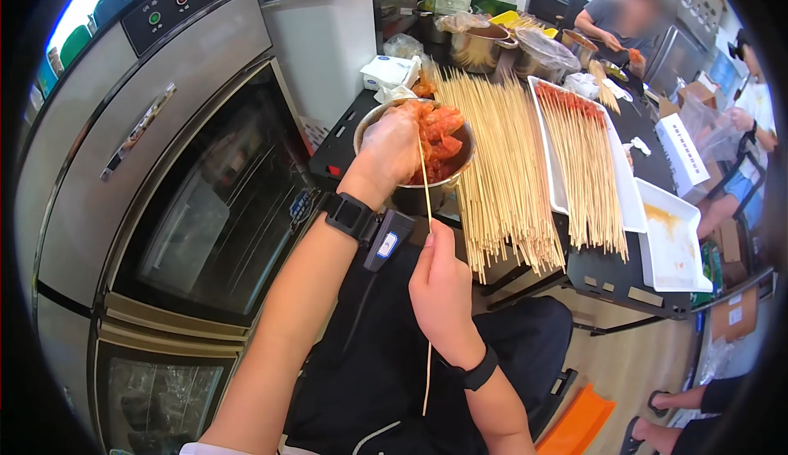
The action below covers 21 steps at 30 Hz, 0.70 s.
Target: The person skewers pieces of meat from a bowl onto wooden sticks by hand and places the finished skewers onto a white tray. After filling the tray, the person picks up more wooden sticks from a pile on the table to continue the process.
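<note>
My left hand [389, 144] is over a metal pot [469, 156], its fingers closed around red, sauce-coated meat [441, 123]. Part of that meat is hidden by the hand. Lower down, my right hand [444, 295] grips a long wooden skewer [428, 356]. The skewer's upper end reaches the meat beside my left fingers; its tip is hidden. To the right of the pot lies a wide spread of bare wooden skewers [501, 167]. Beyond them, a white tray [538, 143] carries skewers with red meat at their far ends.
A second white tray [669, 245] with orange residue sits at the table's right edge. Large pots [480, 48] and a tissue box [390, 72] stand farther back. A steel oven [205, 209] flanks my left side. Another person [628, 24] works across the table; an orange object [579, 422] lies below.
</note>
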Each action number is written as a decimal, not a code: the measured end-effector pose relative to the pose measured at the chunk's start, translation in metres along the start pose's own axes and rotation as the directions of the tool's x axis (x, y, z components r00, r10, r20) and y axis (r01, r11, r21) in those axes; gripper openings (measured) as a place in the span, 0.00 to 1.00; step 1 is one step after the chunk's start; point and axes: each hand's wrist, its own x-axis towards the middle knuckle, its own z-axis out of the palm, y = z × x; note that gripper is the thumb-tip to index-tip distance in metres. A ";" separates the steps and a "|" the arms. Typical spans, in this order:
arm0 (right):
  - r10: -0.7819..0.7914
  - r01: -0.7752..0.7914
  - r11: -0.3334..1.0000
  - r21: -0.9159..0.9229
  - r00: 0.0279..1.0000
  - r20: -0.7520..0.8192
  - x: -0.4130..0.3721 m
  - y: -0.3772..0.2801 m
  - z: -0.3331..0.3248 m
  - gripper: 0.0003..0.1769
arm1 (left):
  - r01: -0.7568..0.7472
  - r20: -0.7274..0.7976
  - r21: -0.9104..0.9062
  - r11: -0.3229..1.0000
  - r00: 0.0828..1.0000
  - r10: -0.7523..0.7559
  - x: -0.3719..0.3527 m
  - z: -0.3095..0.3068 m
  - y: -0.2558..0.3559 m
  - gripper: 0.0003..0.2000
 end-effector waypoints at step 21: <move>0.078 -0.081 0.997 -0.019 0.986 -0.148 0.033 0.021 -0.045 0.17 | 0.112 -0.010 0.122 0.986 0.994 -0.111 -0.011 0.016 -0.005 0.21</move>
